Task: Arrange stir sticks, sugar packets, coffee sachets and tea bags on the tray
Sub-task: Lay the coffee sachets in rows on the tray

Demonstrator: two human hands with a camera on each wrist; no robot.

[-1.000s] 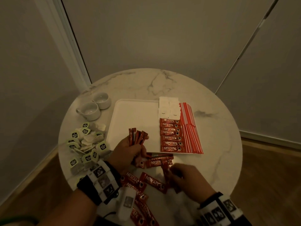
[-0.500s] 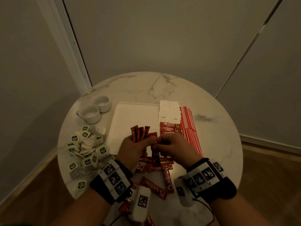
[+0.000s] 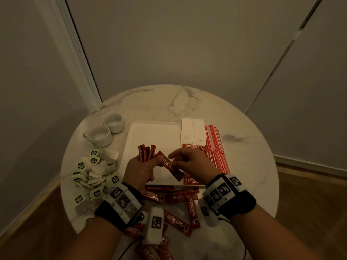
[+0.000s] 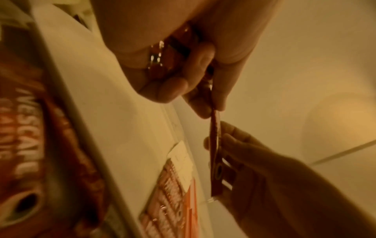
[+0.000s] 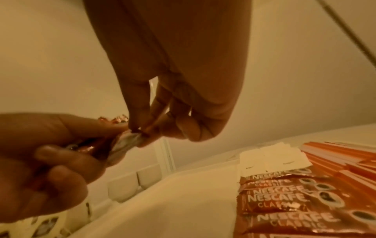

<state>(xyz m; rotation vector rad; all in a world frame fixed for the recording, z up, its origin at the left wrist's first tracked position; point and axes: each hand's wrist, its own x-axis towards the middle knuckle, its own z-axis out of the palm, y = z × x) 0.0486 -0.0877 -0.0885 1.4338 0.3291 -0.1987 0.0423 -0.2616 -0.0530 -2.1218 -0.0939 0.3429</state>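
Over the near part of the white tray [image 3: 150, 132], the left hand [image 3: 139, 170] gripped a bunch of coffee sachets [image 3: 146, 152] standing upright in its fist. One loose sachet [image 3: 170, 165] slanted between both hands, its far end pinched under the left thumb and its middle pinched by the right hand [image 3: 195, 166]. Half a second earlier the two hands were pressed close together; they had since drawn slightly apart, exposing this sachet's length. Tea bags [image 3: 93, 173] lay left of the tray.
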